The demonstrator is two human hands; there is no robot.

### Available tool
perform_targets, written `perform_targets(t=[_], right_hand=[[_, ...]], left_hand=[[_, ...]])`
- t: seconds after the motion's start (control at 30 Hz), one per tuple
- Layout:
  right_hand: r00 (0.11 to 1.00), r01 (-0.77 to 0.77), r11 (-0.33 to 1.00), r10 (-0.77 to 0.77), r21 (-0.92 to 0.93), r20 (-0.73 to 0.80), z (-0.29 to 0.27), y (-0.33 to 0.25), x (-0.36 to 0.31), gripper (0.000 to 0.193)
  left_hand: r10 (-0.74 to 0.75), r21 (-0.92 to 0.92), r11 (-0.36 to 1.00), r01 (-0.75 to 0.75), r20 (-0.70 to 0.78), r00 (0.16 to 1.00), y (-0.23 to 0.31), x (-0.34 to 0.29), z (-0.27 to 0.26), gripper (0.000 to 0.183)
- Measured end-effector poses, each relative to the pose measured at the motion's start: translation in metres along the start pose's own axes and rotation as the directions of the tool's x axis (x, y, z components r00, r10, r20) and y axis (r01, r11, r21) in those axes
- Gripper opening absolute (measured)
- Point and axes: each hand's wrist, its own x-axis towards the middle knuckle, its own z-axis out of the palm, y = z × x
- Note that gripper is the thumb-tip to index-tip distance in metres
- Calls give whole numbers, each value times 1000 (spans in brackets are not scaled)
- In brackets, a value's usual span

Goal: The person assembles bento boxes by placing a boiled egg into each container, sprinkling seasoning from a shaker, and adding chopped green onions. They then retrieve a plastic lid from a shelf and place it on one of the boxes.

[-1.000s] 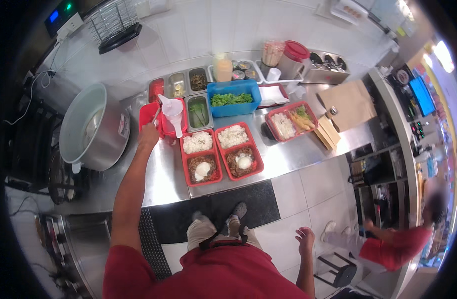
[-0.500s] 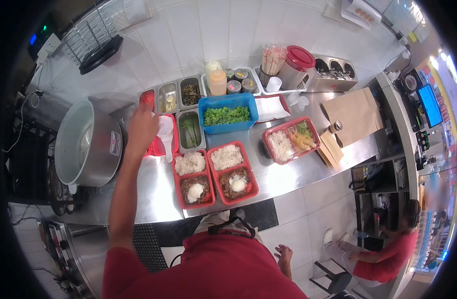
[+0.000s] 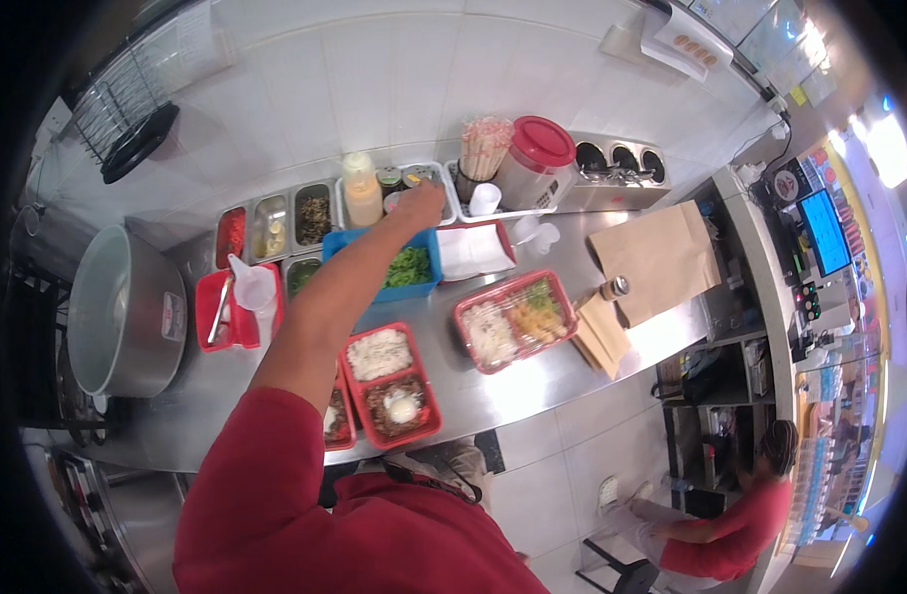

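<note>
My left hand (image 3: 426, 204) reaches across the counter onto the small shaker jars (image 3: 390, 179) in a white tray (image 3: 447, 178) by the wall. Its fingers are blurred and bent down over the jars, so I cannot tell whether they grip one. Below my left forearm is a blue tub (image 3: 414, 291) of chopped greens. Nearer me, a red two-part tray (image 3: 436, 414) holds rice and meat topped with an egg. A second such tray (image 3: 348, 441) is mostly behind my arm. My right hand is out of view.
At left are a big metal pot (image 3: 127, 317) and a red container (image 3: 204, 307) with a white ladle (image 3: 254, 288). A lidded meal tray (image 3: 463, 327), paper bags (image 3: 661, 257) and a brown-filled shaker (image 3: 615, 288) lie to the right. A seated person (image 3: 720, 525) is at far right.
My left hand has moved right, from the red topping pan to the shaker jars. The white ladle has shifted in the red container. The whole view has moved, and my right hand has left it.
</note>
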Motion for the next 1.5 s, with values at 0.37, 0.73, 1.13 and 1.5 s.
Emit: perform_targets(t=[0.37,0.73,1.13,1.5], right_hand=[[883,248,946,-131,-211,450,-29,-135,115,47],[253,714,680,-470,164,845,162,-414,3,18],[-222,564,821,249,-84,943,262,-272,-144,91],[-108,743,668,180,-41,978,241,-189,-145,76]], left_hand=[[130,474,871,-132,36,991,-4,24,15,53],[250,364,911,-194,-112,962,83,-107,-132,58],[-2,-760,648,-48,-65,998,152,-409,-64,88],[-385,-819,566,-93,-363,848,96,-450,2,99]])
